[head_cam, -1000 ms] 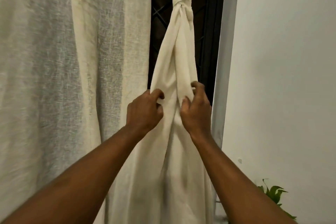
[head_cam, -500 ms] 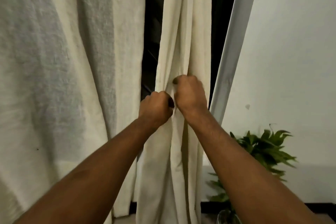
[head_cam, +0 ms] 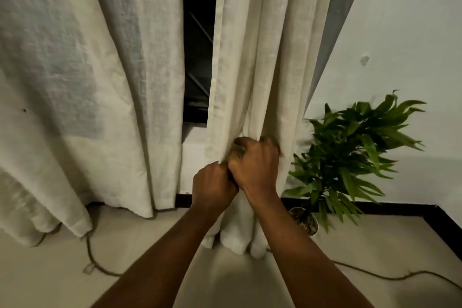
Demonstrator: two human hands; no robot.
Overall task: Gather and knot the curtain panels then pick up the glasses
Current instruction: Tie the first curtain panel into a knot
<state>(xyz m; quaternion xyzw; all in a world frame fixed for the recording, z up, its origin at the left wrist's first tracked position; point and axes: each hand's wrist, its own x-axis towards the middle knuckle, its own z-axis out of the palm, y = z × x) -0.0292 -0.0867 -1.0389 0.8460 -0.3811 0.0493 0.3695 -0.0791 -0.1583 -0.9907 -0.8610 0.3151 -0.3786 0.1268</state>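
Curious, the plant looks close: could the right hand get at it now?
Likely yes, once freed: the right hand grips the curtain panel, and the potted plant stands just beside, nothing between.

A green plant (head_cam: 350,147) stands in a pot (head_cam: 306,222) by the wall (head_cam: 412,32) — a brown cord (head_cam: 390,277) lies on the floor (head_cam: 50,277).

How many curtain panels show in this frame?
2. The left curtain panel hangs loose; the right curtain panel, across the dark window gap, is gripped by the left hand and right hand. The left folds might hide another.
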